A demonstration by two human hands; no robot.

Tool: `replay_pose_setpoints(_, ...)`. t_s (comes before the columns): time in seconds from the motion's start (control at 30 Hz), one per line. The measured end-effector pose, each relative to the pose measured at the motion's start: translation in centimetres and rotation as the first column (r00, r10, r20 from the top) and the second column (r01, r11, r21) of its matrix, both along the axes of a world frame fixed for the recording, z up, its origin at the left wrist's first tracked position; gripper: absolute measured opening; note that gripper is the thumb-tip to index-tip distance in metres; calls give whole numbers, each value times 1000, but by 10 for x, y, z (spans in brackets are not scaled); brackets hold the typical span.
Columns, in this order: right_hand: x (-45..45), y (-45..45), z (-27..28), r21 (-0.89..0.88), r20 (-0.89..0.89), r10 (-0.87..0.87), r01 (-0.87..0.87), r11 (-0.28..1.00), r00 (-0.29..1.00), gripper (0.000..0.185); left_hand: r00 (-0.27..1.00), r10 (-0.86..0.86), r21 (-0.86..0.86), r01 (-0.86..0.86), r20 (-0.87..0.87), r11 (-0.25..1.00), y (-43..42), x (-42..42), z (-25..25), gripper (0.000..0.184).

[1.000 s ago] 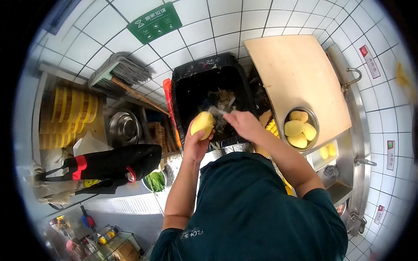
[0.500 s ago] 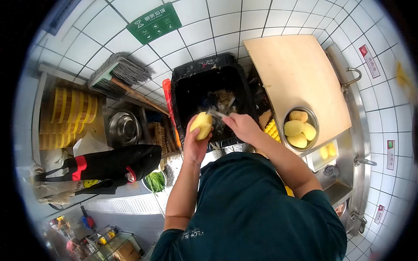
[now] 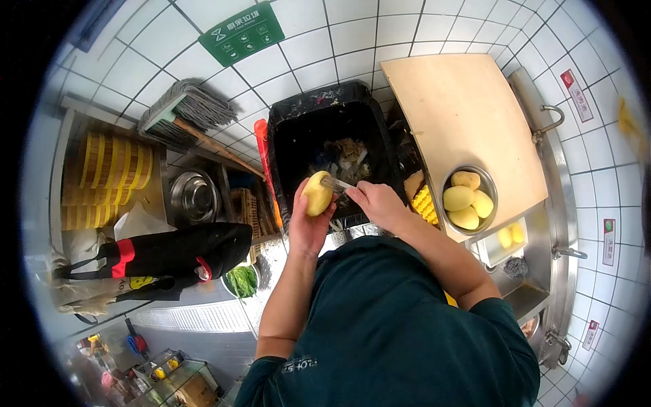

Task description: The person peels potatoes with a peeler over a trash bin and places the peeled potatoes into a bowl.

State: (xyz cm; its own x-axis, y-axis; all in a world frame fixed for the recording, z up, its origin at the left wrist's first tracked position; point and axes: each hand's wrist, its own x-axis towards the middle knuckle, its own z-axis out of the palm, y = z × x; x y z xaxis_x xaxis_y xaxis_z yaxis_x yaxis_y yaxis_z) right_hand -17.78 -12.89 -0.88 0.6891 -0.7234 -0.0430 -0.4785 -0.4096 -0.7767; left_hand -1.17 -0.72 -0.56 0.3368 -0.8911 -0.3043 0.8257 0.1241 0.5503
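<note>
Turned a little since half a second ago, the potato in my left hand now shows a rounder side, and the peeler in my right hand has dropped slightly, to its upper right edge. I take that to mean a different strip of it lies under the blade, with the peeling well along, since what I see of it is pale yellow.

Beside my right arm lies the board, wide and mostly bare. Left of it stands the black bin, scraps inside; the potato is over its near edge. On the board's near end sits the steel bowl with four more potatoes.

My left fingers are curled round the potato from below, thumb on its near side. My right fingers grip the peeler's handle; its tip looks to be touching the potato, though contact is hard to make out.
</note>
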Motion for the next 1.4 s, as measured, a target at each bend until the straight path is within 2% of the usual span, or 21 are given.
replay_pose_setpoints(0.17,1,8,10,-48,-47,153,-155,987,987,54,983,-33,29,29,178,999,1,-3,-6,70)
replay_pose_setpoints(0.27,3,-9,0,-24,-67,29,-30,999,997,58,975,-77,41,70,210,997,4,-1,-2,73)
replay_pose_setpoints(0.3,7,-25,7,54,-268,-88,107,993,959,65,973,-92,40,86,209,996,5,1,0,73)
replay_pose_setpoints(0.33,4,-40,-11,-23,-328,-108,106,994,938,69,971,-105,34,101,213,994,5,3,1,73)
replay_pose_setpoints(0.4,0,-48,-20,89,-246,-177,204,975,953,59,972,-81,18,79,222,997,2,5,6,72)
replay_pose_setpoints(0.5,-1,-24,1,210,-15,-87,88,974,996,58,972,-26,22,21,232,1000,3,6,2,71)
replay_pose_setpoints(0.53,1,-17,5,112,-53,-8,14,994,999,56,963,-30,30,23,266,999,1,6,0,71)
replay_pose_setpoints(0.63,4,-1,15,-16,-70,144,-145,989,987,59,934,-50,65,29,352,997,4,7,-4,71)
replay_pose_setpoints(0.73,9,-15,6,-93,-134,43,-55,994,990,62,918,-75,91,42,390,995,6,10,-5,70)
replay_pose_setpoints(0.77,9,-31,14,5,-370,16,-15,1000,929,64,918,-74,99,38,391,994,6,10,-4,70)
replay_pose_setpoints(0.8,2,-44,-14,-22,-402,-21,14,1000,915,63,916,-72,103,34,395,994,5,11,-2,69)
replay_pose_setpoints(0.87,1,-48,-37,60,-264,-122,143,988,957,61,920,-67,75,41,386,996,3,12,-6,68)
replay_pose_setpoints(0.97,5,-26,-11,123,-106,-92,105,987,990,62,946,-48,56,32,321,998,3,13,-7,66)
replay_pose_setpoints(1.0,6,-18,-4,64,-70,-54,58,996,996,58,955,-44,48,32,294,998,1,12,-6,66)
replay_pose_setpoints(1.07,7,-5,9,79,-9,16,-15,997,1000,57,958,-22,51,8,286,999,-1,5,3,65)
replay_pose_setpoints(1.1,8,-1,11,5,-2,77,-77,997,997,55,959,-16,56,0,284,998,0,4,8,64)
replay_pose_setpoints(1.2,7,-4,11,-52,26,82,-81,995,996,56,965,-77,57,64,250,996,0,3,13,63)
replay_pose_setpoints(1.23,11,-15,3,-20,-84,-67,66,998,994,59,958,-85,47,75,275,996,1,3,10,63)
replay_pose_setpoints(1.27,10,-35,-1,92,-263,-109,137,986,959,55,962,-87,52,76,258,996,2,1,9,63)
replay_pose_setpoints(1.33,2,-56,-54,127,-160,-160,181,975,974,55,968,-93,51,83,235,995,-3,3,11,63)
replay_pose_setpoints(1.4,2,-44,-23,250,-28,-163,165,954,986,54,971,-47,86,28,234,996,-4,1,10,65)
